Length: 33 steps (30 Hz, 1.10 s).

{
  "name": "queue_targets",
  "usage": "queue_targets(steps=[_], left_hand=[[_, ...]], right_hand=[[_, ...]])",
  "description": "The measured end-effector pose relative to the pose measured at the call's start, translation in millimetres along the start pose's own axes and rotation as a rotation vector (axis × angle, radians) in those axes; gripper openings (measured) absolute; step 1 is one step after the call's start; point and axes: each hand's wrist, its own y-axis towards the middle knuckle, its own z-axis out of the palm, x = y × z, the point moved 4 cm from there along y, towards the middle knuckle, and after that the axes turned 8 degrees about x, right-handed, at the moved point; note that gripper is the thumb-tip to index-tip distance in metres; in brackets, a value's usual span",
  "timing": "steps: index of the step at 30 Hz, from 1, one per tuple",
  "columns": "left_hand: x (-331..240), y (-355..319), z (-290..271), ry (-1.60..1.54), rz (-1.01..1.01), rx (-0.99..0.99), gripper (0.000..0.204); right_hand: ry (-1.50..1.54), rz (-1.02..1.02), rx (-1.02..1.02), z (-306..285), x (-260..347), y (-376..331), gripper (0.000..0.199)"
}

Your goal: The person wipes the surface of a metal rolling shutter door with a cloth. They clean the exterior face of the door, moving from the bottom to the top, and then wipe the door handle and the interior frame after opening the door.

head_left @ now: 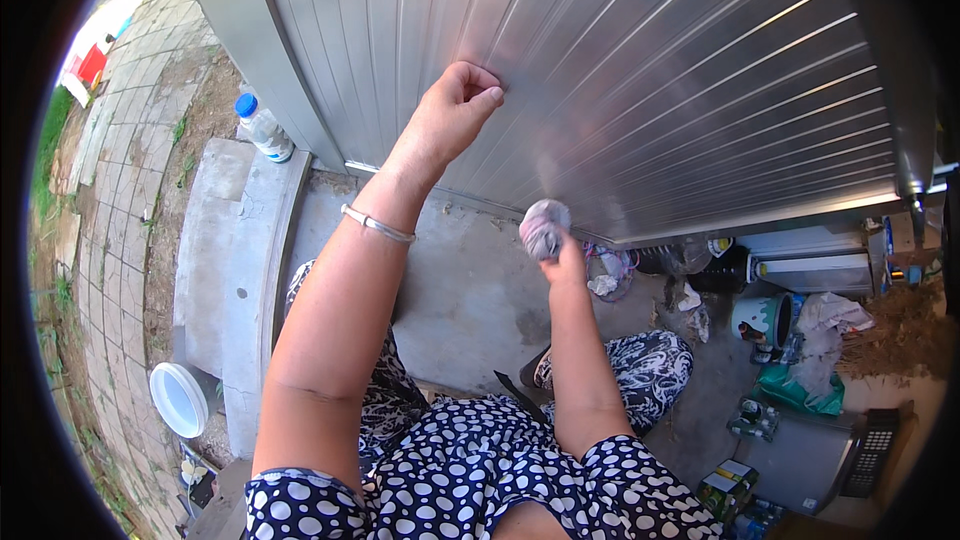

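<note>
A ribbed silver metal door panel (600, 80) rises in front of me, with light glinting along its grooves. My left hand (458, 112) is raised close to its middle, fingers curled in toward the thumb; nothing shows in them. Whether its knuckles touch the metal, I cannot tell. Lower down and to the right, my right hand (566, 262) grips a crumpled grey and pinkish cloth (544, 228) near the panel's bottom edge. The bunched cloth covers most of that hand's fingers.
On the left ledge stands a clear bottle (264, 130) with a blue cap, and a white bucket (180, 400) sits nearer. Clutter on the right includes a paint-dripped bucket (762, 320), a green bag (800, 390) and a remote control (872, 452). Paving (110, 240) lies far left.
</note>
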Motion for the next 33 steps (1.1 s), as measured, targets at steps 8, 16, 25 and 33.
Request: queue_targets(steps=[8,16,25,33], left_hand=[[1.2,2.4,-1.2,-0.033,0.027,-0.008,0.020],[6.0,8.6,3.8,-0.065,0.041,-0.007,0.022],[4.4,0.3,1.9,-0.020,0.063,-0.046,0.024],[-2.0,0.5,7.6,0.007,0.042,-0.069,0.025]], right_hand=[[0.032,-0.578,0.416,139.4,174.2,-116.7,0.030],[-0.213,-1.226,0.611,249.7,329.8,-251.4,0.033],[-0.542,-1.429,0.318,241.9,304.9,-219.0,0.048],[-0.703,-1.029,-0.001,129.7,158.7,-97.9,0.037]])
